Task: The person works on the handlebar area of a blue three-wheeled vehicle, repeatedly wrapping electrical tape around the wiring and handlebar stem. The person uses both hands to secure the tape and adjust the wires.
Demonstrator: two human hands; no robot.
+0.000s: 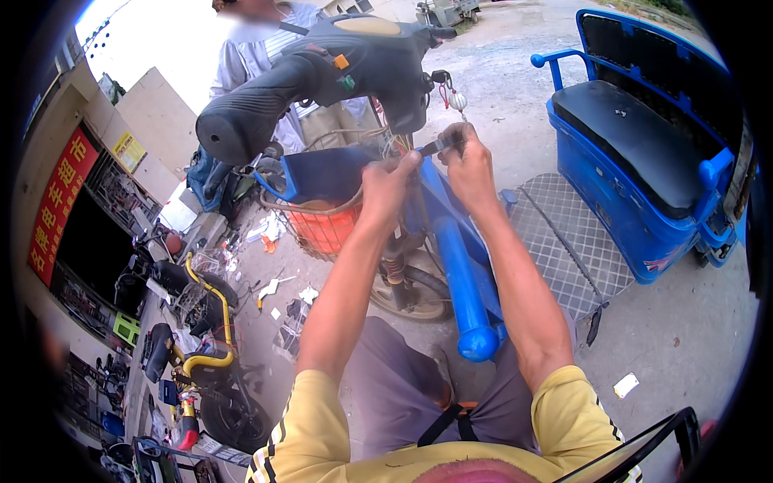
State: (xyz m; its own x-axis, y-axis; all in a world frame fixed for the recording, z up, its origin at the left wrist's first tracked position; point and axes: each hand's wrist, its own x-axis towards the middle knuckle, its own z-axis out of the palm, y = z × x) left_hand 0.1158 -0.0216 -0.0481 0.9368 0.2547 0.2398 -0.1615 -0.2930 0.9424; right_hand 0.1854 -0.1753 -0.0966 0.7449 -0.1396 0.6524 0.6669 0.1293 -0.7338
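Between my two hands a short dark strip is stretched, just below the black handlebar housing of a blue tricycle. Its exact kind is too small to make out. My left hand is closed, thumb and fingers pinching the strip's left end. The other end sits in the closed fingers of my right hand. Thin coloured wires show beside my left hand, under the housing. A key ring with a round white charm hangs above my right hand. The blue frame tube slopes down between my forearms.
A wire basket with an orange-red item is left of my left forearm. Ahead, another person stands behind the handlebar. The tricycle's black seat and checkered footplate are at right. A yellow-framed bike and litter lie at left.
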